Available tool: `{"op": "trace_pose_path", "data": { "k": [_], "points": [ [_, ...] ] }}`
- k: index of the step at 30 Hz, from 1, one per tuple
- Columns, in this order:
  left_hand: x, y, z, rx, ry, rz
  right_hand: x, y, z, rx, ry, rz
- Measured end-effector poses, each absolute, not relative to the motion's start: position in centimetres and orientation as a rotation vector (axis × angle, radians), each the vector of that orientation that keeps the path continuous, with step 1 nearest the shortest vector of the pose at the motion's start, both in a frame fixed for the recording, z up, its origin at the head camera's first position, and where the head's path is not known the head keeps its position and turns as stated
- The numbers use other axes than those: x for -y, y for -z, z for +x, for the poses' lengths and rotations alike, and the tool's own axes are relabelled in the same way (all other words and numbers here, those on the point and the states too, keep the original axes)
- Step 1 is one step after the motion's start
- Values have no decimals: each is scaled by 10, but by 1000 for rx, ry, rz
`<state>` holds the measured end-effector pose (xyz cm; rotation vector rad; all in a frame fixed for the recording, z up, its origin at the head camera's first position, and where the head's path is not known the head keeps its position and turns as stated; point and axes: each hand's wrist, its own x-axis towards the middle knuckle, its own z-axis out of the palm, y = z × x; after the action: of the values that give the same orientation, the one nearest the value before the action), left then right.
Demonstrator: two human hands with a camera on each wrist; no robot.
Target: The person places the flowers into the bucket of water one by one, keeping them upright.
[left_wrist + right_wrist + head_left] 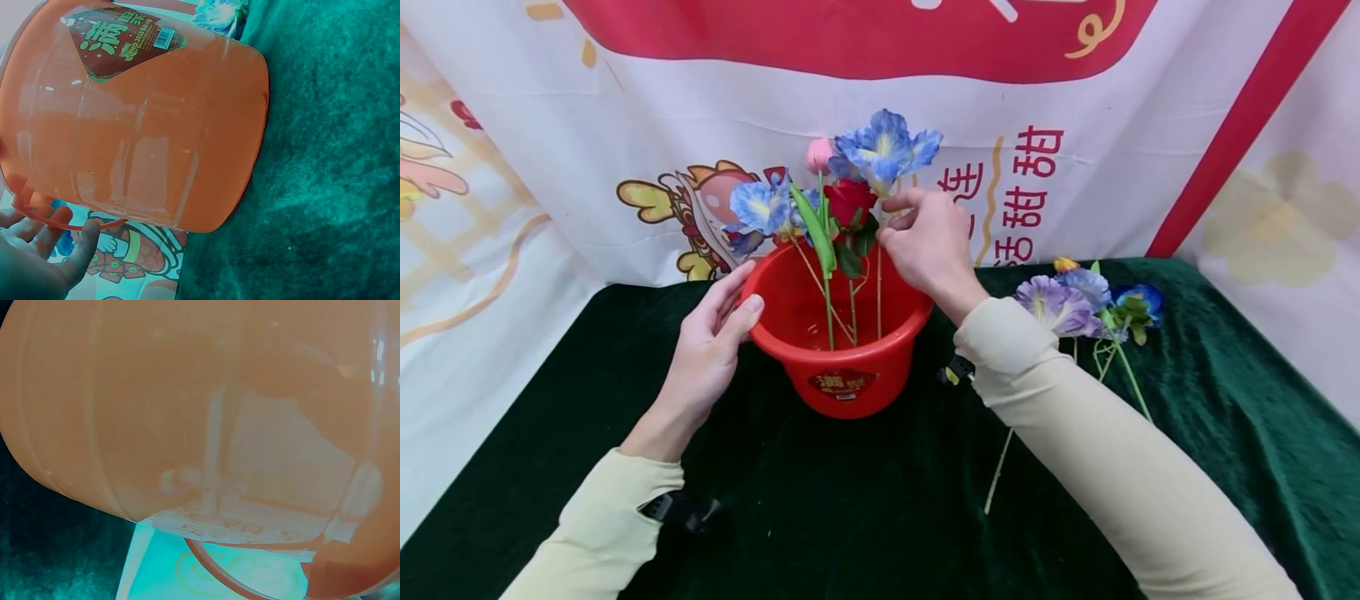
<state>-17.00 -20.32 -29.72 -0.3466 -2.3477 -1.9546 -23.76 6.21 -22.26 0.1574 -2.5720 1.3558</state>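
A red plastic bucket [842, 375] stands on the dark green cloth, its gold-lettered label facing me. My left hand [707, 342] is at the bucket's left rim, thumb and fingers spread; in the left wrist view they are by the bucket's handle [112, 223]. My right hand [928, 242] pinches a blue artificial flower [883, 150] just under its bloom, the stem reaching down into the bucket. Inside stand another blue flower [762, 207], a pink tulip [819, 155] with a green leaf, and a red rose [850, 202]. The right wrist view shows mostly bucket wall [156, 412].
Right of the bucket, partly behind my right forearm, lie a purple flower [1056, 306], a dark blue flower [1138, 304] and a small orange bloom [1066, 264]. A printed white backdrop [1097, 167] hangs behind the green cloth [820, 508].
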Motion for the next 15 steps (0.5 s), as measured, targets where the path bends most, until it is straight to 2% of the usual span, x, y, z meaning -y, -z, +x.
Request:
{"op": "trace_pose_path", "data": {
  "k": [15],
  "points": [
    [204, 297, -170, 2347, 1958, -346, -71, 221, -227, 2648, -1357, 123]
  ]
}}
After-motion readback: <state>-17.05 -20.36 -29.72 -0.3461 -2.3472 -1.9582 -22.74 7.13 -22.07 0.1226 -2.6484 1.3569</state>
